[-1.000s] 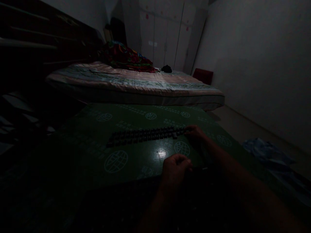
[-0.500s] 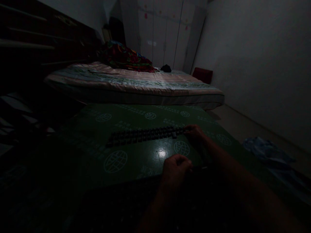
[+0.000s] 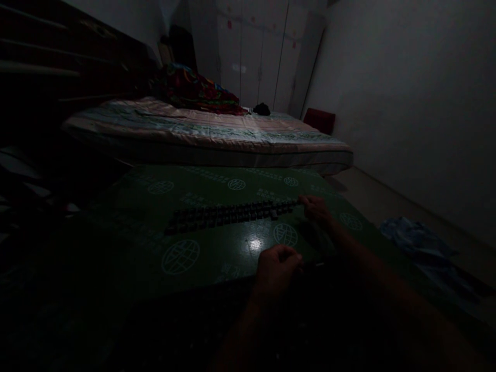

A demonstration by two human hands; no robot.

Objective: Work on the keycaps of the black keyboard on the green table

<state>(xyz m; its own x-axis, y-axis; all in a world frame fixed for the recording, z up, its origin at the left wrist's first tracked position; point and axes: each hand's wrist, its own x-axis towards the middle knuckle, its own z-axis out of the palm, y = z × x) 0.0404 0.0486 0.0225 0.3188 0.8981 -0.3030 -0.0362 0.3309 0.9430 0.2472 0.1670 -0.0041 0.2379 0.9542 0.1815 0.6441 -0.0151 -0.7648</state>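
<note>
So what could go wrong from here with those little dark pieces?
The right hand is at the end of the rows of small dark pieces, so a brush could push some out of line. The light is low over the green table, so a stray piece might be overlooked. If the left hand holds something, which is too dark to tell, it could drop into the shadow nearby.

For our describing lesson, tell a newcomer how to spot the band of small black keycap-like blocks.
Find the bed with pale striped bedding, then the glossy green tabletop before it. Across that, ending by the person's right hand, runs the band of small black keycap-like blocks. Unlike the flat, pale printed globes around it, it is dark, raised and in rows.
</note>
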